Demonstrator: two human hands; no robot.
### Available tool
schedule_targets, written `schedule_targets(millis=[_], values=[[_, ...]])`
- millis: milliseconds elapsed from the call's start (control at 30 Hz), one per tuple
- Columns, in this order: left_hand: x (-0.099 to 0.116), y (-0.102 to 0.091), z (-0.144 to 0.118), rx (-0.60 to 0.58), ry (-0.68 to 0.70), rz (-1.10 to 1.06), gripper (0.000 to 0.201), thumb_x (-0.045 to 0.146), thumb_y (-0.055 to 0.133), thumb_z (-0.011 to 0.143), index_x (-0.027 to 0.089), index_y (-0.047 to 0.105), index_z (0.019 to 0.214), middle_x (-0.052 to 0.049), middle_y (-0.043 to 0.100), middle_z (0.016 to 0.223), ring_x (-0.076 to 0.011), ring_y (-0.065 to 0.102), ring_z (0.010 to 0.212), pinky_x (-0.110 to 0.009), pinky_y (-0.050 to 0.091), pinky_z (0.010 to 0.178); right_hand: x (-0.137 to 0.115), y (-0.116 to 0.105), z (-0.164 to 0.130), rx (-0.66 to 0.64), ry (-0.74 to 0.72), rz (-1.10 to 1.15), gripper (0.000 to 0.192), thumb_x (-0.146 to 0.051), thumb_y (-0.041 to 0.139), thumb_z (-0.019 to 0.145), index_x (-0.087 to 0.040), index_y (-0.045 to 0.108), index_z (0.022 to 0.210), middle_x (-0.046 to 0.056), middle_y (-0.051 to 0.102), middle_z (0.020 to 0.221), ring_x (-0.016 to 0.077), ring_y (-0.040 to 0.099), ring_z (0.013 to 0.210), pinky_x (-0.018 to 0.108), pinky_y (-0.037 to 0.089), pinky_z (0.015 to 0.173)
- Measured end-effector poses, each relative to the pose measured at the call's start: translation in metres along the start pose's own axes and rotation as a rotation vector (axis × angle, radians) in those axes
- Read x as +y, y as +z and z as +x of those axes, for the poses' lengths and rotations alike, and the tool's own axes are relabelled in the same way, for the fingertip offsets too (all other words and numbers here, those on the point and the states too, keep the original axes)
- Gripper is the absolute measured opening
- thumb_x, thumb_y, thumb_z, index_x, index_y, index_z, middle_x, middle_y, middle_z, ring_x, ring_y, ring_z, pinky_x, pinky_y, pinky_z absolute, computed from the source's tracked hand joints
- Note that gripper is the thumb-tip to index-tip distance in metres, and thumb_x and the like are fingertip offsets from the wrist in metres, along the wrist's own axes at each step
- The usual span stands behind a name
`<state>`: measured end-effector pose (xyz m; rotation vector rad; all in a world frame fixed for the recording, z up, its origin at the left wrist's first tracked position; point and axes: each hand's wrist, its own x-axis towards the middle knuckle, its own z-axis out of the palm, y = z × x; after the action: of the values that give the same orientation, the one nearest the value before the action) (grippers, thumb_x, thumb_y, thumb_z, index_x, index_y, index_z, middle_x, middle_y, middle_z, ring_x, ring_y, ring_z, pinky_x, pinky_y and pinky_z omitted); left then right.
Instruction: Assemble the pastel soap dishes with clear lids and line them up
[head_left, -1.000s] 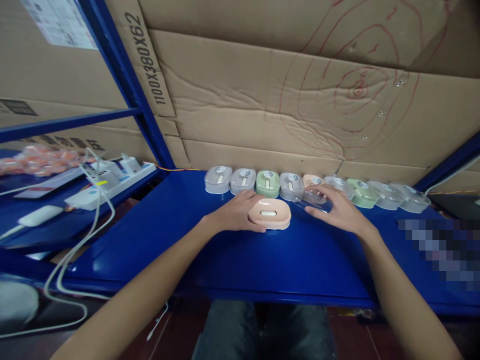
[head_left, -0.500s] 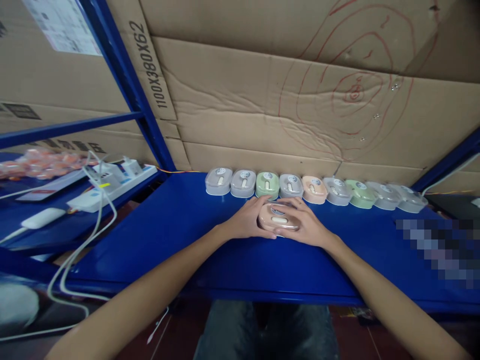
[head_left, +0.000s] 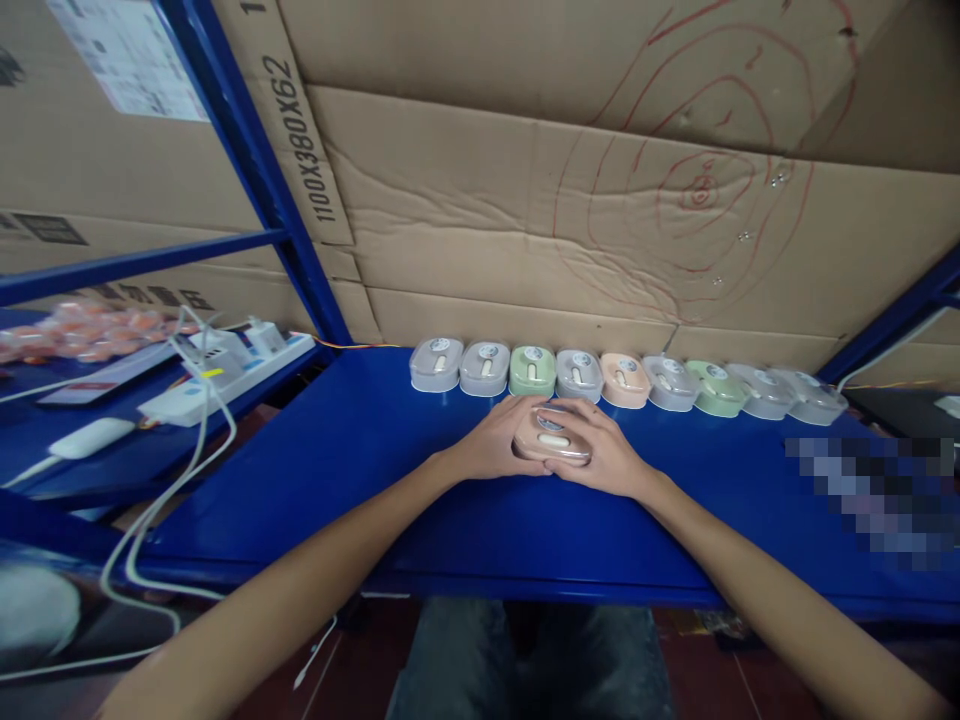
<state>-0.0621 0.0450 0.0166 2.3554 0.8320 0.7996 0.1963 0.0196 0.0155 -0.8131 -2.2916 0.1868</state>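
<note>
Between my two hands is a pinkish-beige lidded box [head_left: 551,450] with a clear cover, a white oval latch and a round sticker on top. My left hand [head_left: 495,440] wraps its left side, thumb along the near edge. My right hand [head_left: 604,450] closes round the right side, fingers over the top, its thumb close to the left one. The fingers cover parts of the lid and the far edge. Just behind, a row of similar boxes stands along the cardboard, among them a green box [head_left: 532,372], a grey box [head_left: 579,377] and a peach box [head_left: 626,381].
The blue table [head_left: 337,500] lies under my hands, backed by a cardboard wall [head_left: 450,210]. On the left shelf are a power strip [head_left: 180,400] with white cables and bagged orange items [head_left: 97,330]. Blue metal posts [head_left: 300,260] frame the sides. A blurred-out patch lies at right.
My right fingers have closed further round the box, and the right thumb has moved left towards the left thumb. The view has shifted slightly; the row of boxes stays in place.
</note>
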Motion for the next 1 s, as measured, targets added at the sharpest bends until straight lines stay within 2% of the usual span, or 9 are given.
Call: schedule_targets(millis=[167,400,700,800,867,933,1000], values=[[0.006,-0.004,0.003,-0.014,0.068,0.079,0.089,0.058,0.089,0.083,0.026,0.051,0.156,-0.015,0.059,0.154,-0.0392,0.053,0.147,-0.059,0.042,0.127,0.0,0.001,0.0,0.02,0.016,0.002,0.07,-0.048,0.084,0.091,-0.033,0.058,0.154,0.014,0.063,0.151,0.0377,0.065,0.138,0.059,0.057,0.115],[0.017,-0.007,0.001,0.006,0.117,0.196,0.084,0.052,0.087,0.084,0.025,0.052,0.155,-0.015,0.055,0.153,-0.0377,0.049,0.147,-0.058,0.041,0.129,-0.001,0.001,-0.001,0.077,0.051,0.036,0.065,-0.052,0.088,0.087,-0.029,0.058,0.141,0.014,0.062,0.141,0.037,0.067,0.133,0.059,0.056,0.117],[0.01,-0.006,0.0,-0.019,0.092,0.114,0.083,0.051,0.087,0.086,0.029,0.05,0.157,-0.013,0.057,0.154,-0.0368,0.052,0.148,-0.057,0.043,0.128,0.003,0.001,-0.001,0.04,0.051,0.072,0.069,-0.051,0.087,0.088,-0.032,0.059,0.149,0.014,0.059,0.148,0.0381,0.062,0.141,0.061,0.052,0.121],[0.01,-0.015,0.002,-0.057,0.08,0.122,0.084,0.057,0.087,0.086,0.031,0.05,0.157,-0.013,0.058,0.153,-0.0381,0.053,0.147,-0.058,0.043,0.126,0.004,-0.002,-0.001,0.038,0.049,0.104,0.069,-0.054,0.085,0.09,-0.033,0.058,0.151,0.013,0.059,0.15,0.038,0.061,0.142,0.061,0.051,0.121],[0.014,-0.025,0.003,-0.114,0.081,0.168,0.082,0.061,0.087,0.085,0.031,0.054,0.154,-0.012,0.062,0.149,-0.039,0.056,0.143,-0.058,0.046,0.123,0.006,-0.003,-0.001,0.072,0.068,0.147,0.064,-0.055,0.079,0.097,-0.032,0.057,0.152,0.013,0.062,0.146,0.0358,0.064,0.135,0.06,0.054,0.117],[0.019,-0.036,0.002,-0.178,0.1,0.247,0.069,0.06,0.087,0.085,0.033,0.064,0.145,-0.011,0.063,0.147,-0.0408,0.057,0.14,-0.058,0.046,0.121,0.01,-0.003,-0.002,0.126,0.112,0.198,0.052,-0.056,0.067,0.105,-0.032,0.057,0.15,0.013,0.065,0.14,0.0323,0.069,0.124,0.056,0.059,0.109],[0.024,-0.047,-0.007,-0.224,0.13,0.321,0.049,0.055,0.084,0.089,0.035,0.074,0.133,-0.01,0.063,0.148,-0.0433,0.055,0.141,-0.061,0.04,0.125,0.013,-0.002,-0.002,0.159,0.163,0.231,0.044,-0.057,0.057,0.111,-0.031,0.058,0.147,0.012,0.066,0.136,0.0298,0.072,0.115,0.053,0.061,0.103]])
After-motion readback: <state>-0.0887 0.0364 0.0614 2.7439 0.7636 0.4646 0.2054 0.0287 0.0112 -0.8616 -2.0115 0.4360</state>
